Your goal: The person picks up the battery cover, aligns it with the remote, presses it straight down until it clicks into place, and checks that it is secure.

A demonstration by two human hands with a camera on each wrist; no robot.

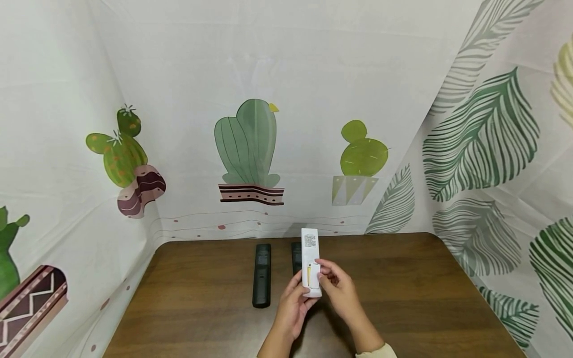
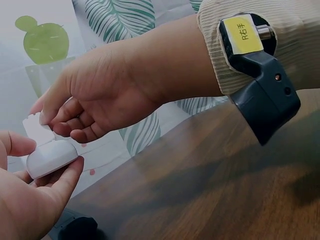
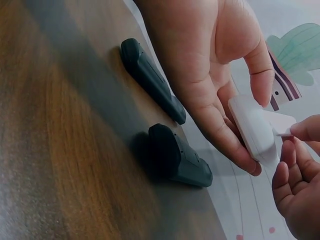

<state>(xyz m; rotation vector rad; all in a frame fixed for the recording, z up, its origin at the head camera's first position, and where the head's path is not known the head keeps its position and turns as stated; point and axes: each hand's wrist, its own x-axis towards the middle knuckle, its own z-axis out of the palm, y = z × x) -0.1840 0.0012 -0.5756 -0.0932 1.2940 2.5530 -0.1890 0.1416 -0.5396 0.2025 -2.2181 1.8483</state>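
Observation:
A white remote control [image 1: 310,253] is held above the table with its labelled back facing up. My left hand [image 1: 293,309] grips its lower end between thumb and fingers. Inside the uncovered battery bay, a yellow strip, apparently a battery [image 1: 309,275], shows along the left side. My right hand [image 1: 343,294] pinches the small white battery cover [image 2: 39,129] between thumb and fingers. In the right wrist view the cover [image 3: 281,123] stands tilted off the remote's body [image 3: 252,127]; whether its edge still touches is hard to tell.
Two dark handheld devices, resembling remotes, lie on the brown wooden table [image 1: 201,298]: one [image 1: 261,276] left of my hands, another [image 1: 296,257] partly hidden behind the white remote. A white cloth [image 1: 179,99] printed with cacti and leaves hangs around the table's back and sides.

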